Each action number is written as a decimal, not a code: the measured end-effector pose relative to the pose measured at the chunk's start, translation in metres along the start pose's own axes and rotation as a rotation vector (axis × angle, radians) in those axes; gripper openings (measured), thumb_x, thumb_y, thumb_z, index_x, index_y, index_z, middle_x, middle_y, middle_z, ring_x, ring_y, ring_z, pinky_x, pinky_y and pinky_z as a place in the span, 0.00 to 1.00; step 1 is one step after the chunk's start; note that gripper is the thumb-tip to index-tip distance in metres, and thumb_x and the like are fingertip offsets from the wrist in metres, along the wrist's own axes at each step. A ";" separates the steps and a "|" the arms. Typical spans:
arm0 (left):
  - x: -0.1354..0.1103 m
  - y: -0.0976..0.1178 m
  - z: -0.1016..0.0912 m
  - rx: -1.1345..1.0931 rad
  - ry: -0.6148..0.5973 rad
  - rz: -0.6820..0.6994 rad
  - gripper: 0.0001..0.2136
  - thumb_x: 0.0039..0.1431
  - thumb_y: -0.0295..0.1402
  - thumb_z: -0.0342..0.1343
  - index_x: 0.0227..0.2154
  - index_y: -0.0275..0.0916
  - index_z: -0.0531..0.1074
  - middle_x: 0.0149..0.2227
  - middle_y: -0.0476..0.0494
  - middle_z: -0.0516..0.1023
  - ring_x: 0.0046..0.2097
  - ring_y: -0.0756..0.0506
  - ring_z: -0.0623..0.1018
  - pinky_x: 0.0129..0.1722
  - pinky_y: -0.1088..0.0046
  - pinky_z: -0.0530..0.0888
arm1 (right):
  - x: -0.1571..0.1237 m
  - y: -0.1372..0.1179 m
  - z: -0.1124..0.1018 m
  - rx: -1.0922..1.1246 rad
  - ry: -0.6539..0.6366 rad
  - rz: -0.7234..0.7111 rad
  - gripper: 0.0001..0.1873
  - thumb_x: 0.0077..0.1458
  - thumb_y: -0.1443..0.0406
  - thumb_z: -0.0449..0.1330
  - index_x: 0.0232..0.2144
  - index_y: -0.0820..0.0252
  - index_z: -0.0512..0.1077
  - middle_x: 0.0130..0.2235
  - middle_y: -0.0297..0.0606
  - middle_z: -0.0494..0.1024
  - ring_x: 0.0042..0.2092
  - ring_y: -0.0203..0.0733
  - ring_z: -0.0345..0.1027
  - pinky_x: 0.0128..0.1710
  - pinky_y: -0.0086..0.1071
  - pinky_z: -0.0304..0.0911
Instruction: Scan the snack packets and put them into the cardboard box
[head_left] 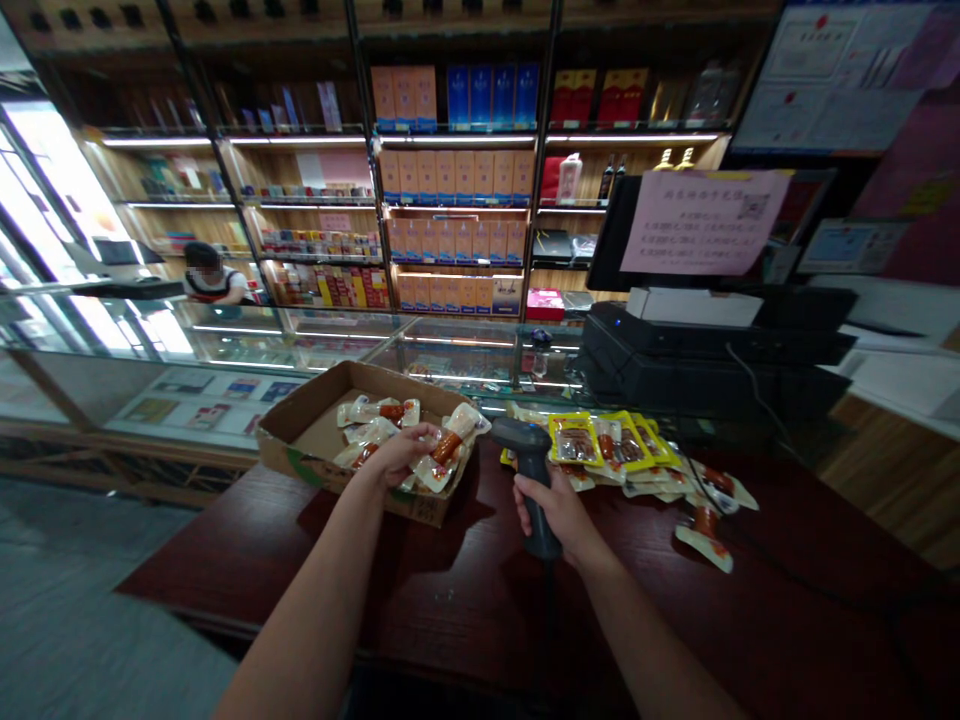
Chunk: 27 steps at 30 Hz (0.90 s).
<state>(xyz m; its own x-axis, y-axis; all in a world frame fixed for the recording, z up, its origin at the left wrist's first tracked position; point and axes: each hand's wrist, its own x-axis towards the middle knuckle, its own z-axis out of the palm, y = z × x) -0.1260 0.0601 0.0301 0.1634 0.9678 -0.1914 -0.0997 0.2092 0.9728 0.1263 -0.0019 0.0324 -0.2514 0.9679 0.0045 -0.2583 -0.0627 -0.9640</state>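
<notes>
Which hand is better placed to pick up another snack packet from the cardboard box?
Left, probably: the left hand rests on the packets in the cardboard box, while the right hand grips a barcode scanner.

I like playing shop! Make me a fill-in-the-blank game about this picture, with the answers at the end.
The black tool in the right hand is a barcode ____.
The left hand touches the packets in an open box made of ____.
Packets with yellow edges lie to the ____ of the box.
The tabletop is dark ____.

Answers: scanner; cardboard; right; red.
</notes>
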 end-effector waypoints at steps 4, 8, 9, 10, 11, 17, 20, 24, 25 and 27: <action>0.004 -0.003 -0.003 -0.018 -0.022 -0.004 0.16 0.37 0.30 0.62 0.30 0.39 0.63 0.24 0.51 0.72 0.24 0.49 0.74 0.24 0.74 0.71 | 0.001 0.005 -0.002 -0.004 -0.006 0.003 0.16 0.44 0.58 0.62 0.32 0.59 0.63 0.19 0.25 0.67 0.15 0.29 0.58 0.11 0.24 0.57; 0.003 -0.003 -0.003 -0.028 -0.031 0.009 0.15 0.38 0.30 0.62 0.30 0.39 0.64 0.24 0.51 0.73 0.23 0.49 0.74 0.24 0.74 0.71 | -0.001 0.004 -0.006 0.015 0.012 0.008 0.16 0.43 0.58 0.63 0.32 0.59 0.63 0.19 0.26 0.67 0.15 0.29 0.58 0.12 0.23 0.56; 0.003 -0.002 -0.002 -0.030 -0.027 0.014 0.15 0.37 0.30 0.62 0.30 0.39 0.64 0.23 0.51 0.72 0.23 0.49 0.74 0.24 0.74 0.71 | -0.002 0.003 -0.008 0.025 0.018 0.005 0.16 0.43 0.58 0.63 0.32 0.59 0.63 0.19 0.26 0.67 0.15 0.29 0.58 0.12 0.23 0.56; 0.003 -0.001 -0.001 -0.034 -0.020 0.022 0.15 0.37 0.31 0.63 0.30 0.38 0.64 0.23 0.51 0.72 0.23 0.49 0.74 0.23 0.74 0.71 | -0.003 0.001 -0.011 0.034 0.028 0.000 0.16 0.43 0.59 0.63 0.32 0.59 0.63 0.19 0.25 0.67 0.15 0.29 0.58 0.12 0.23 0.56; 0.004 0.001 0.002 -0.041 -0.011 0.033 0.16 0.37 0.31 0.63 0.29 0.38 0.64 0.23 0.51 0.72 0.23 0.49 0.74 0.23 0.74 0.71 | -0.004 -0.001 -0.014 0.042 0.040 -0.008 0.16 0.43 0.59 0.63 0.32 0.59 0.63 0.19 0.25 0.67 0.15 0.29 0.58 0.12 0.23 0.56; 0.021 0.013 0.042 -0.056 -0.024 0.077 0.15 0.39 0.32 0.64 0.29 0.37 0.66 0.23 0.52 0.71 0.22 0.52 0.72 0.22 0.77 0.69 | -0.013 -0.013 -0.050 0.083 0.150 -0.057 0.17 0.42 0.58 0.64 0.29 0.60 0.63 0.19 0.26 0.68 0.15 0.29 0.57 0.12 0.23 0.56; 0.038 0.011 0.076 -0.064 -0.050 0.061 0.13 0.41 0.32 0.64 0.29 0.36 0.66 0.23 0.51 0.71 0.23 0.52 0.72 0.24 0.76 0.71 | -0.020 -0.019 -0.073 0.127 0.207 -0.079 0.19 0.41 0.58 0.65 0.32 0.59 0.64 0.20 0.26 0.68 0.16 0.29 0.58 0.12 0.24 0.57; 0.073 -0.003 0.121 -0.017 0.001 0.096 0.13 0.44 0.35 0.63 0.30 0.36 0.67 0.27 0.48 0.74 0.27 0.50 0.75 0.28 0.74 0.72 | -0.031 -0.026 -0.098 0.154 0.271 -0.109 0.20 0.40 0.57 0.66 0.33 0.60 0.64 0.20 0.26 0.68 0.16 0.29 0.58 0.12 0.24 0.57; 0.083 -0.008 0.131 0.073 0.057 0.113 0.13 0.45 0.36 0.62 0.32 0.36 0.68 0.28 0.48 0.75 0.28 0.50 0.75 0.28 0.75 0.72 | -0.033 -0.027 -0.103 0.158 0.283 -0.118 0.20 0.40 0.57 0.66 0.32 0.60 0.64 0.19 0.26 0.68 0.16 0.29 0.58 0.12 0.24 0.57; 0.103 -0.018 0.148 0.339 0.196 0.133 0.12 0.50 0.36 0.58 0.36 0.36 0.70 0.30 0.46 0.76 0.29 0.50 0.76 0.28 0.77 0.71 | -0.038 -0.029 -0.111 0.168 0.303 -0.134 0.19 0.41 0.58 0.66 0.31 0.60 0.63 0.19 0.26 0.68 0.15 0.29 0.58 0.12 0.23 0.56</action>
<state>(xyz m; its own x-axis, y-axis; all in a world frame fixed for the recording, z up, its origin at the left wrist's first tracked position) 0.0374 0.1349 0.0122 -0.0226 0.9985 -0.0506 0.2273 0.0545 0.9723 0.2470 -0.0097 0.0310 0.0758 0.9968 0.0243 -0.4258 0.0544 -0.9032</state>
